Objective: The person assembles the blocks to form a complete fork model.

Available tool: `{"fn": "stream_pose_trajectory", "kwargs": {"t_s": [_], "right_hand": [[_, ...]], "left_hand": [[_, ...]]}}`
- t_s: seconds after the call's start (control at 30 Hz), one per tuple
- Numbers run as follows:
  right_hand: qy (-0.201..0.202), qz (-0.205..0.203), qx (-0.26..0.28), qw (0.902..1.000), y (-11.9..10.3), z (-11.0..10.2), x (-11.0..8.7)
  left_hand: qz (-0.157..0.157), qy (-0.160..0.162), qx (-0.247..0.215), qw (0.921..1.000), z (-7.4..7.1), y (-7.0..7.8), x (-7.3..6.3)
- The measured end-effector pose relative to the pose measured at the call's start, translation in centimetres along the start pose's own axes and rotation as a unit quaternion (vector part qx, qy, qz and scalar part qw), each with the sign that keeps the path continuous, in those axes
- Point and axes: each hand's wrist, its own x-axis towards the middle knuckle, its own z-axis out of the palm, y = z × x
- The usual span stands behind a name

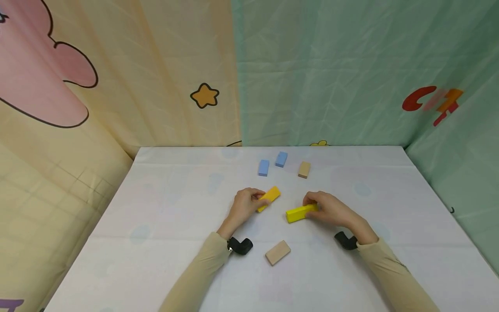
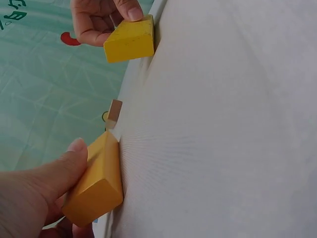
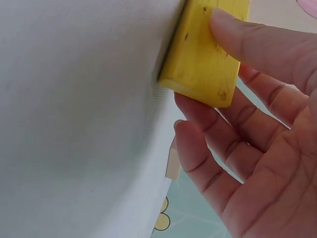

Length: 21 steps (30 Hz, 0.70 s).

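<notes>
My left hand (image 1: 244, 205) pinches an orange-yellow wooden block (image 1: 270, 197) between thumb and fingers. In the left wrist view this orange-yellow block (image 2: 96, 181) lies against the white tabletop, slanted. Across a small gap, my right hand (image 1: 331, 209) grips a brighter yellow block (image 1: 297, 213) by its right end. The right wrist view shows dark specks on the yellow block (image 3: 205, 54), with the thumb on one face and fingers behind it. The two held blocks are apart, their near ends angled toward each other.
Two blue blocks (image 1: 263, 167) and a tan wooden block (image 1: 304, 169) lie behind the hands. Another tan block (image 1: 278, 252) lies nearer, between the forearms. A white cloth covers the table (image 1: 163, 208); patterned curtains (image 1: 312, 73) hang along its back and sides.
</notes>
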Motion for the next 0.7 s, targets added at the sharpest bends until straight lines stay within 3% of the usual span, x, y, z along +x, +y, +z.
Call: {"fn": "stream_pose_trajectory", "kwargs": {"t_s": [0.2, 0.37, 0.53, 0.7], "right_hand": [[-0.010, -0.012, 0.036, 0.9992, 0.2, 0.0, -0.1], [0.005, -0.016, 0.054, 0.9984, 0.5, 0.1, -0.1], [0.023, -0.008, 0.064, 0.9977, 0.8, 0.1, -0.1], [0.056, -0.003, 0.068, 0.9961, 1.3, 0.0, 0.0]], "left_hand": [[-0.010, -0.007, 0.001, 0.9999, -0.5, 0.4, -0.1], [-0.036, -0.019, -0.066, 0.9970, -0.8, 0.6, 0.0], [-0.087, -0.036, -0.137, 0.9861, -0.6, 0.8, 0.2], [-0.129, -0.065, -0.197, 0.9698, -0.1, 1.4, 0.1]]}}
